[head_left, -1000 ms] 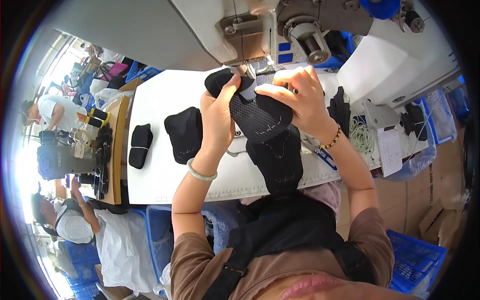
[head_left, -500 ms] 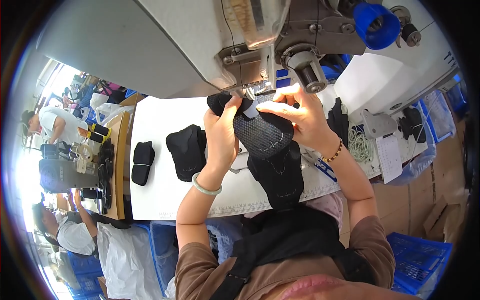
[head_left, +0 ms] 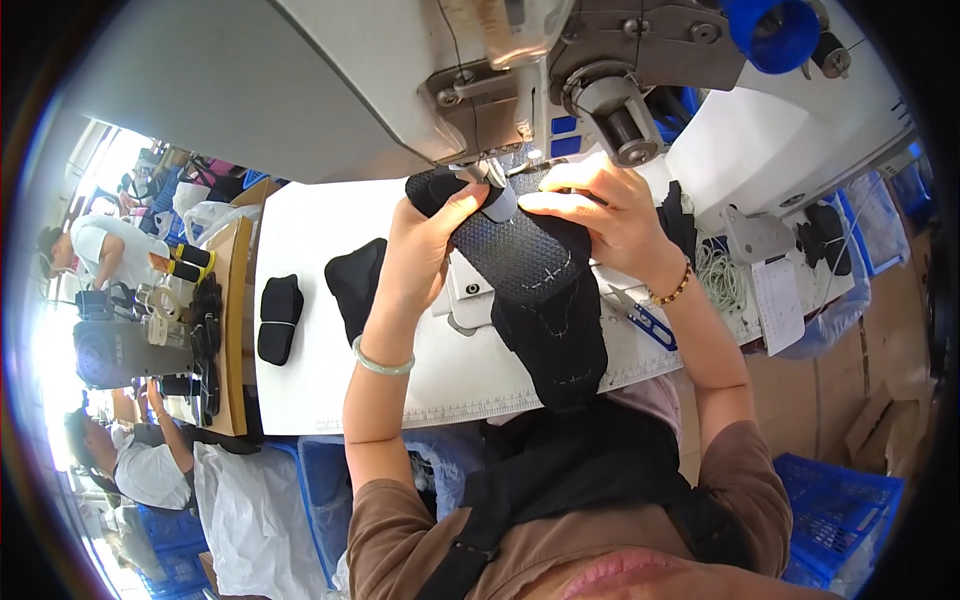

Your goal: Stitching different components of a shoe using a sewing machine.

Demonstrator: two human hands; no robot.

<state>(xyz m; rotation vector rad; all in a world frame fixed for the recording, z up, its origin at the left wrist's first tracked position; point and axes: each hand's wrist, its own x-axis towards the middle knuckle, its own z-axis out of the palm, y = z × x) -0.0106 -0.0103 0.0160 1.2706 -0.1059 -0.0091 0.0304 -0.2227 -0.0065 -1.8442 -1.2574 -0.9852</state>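
Note:
A black mesh fabric piece (head_left: 520, 262) with white stitched marks lies under the sewing machine head (head_left: 485, 110). My left hand (head_left: 425, 240) grips its left edge, the thumb pressed on top close to the needle area. On the right, my right hand (head_left: 615, 220) pinches the piece near its far edge, fingers bent. A small grey tab (head_left: 502, 206) shows between the two thumbs, by the presser foot. Toward me, a smooth black fabric part (head_left: 555, 350) with similar white marks hangs to the table's front edge. The stitching point itself is mostly hidden by metal parts and my fingers.
Black fabric stacks (head_left: 280, 320) (head_left: 355, 285) lie on the white table (head_left: 450, 395) at left. Blue-handled snips (head_left: 650, 322), a pale cord bundle (head_left: 718, 285) and a white paper card (head_left: 778, 305) are at right. Two people work at far left. A blue crate (head_left: 835, 510) stands lower right.
Both hands have shifted slightly with the mesh piece, the left one outward and the right one a little right. More of the table and the snips shows; the piece has turned a little.

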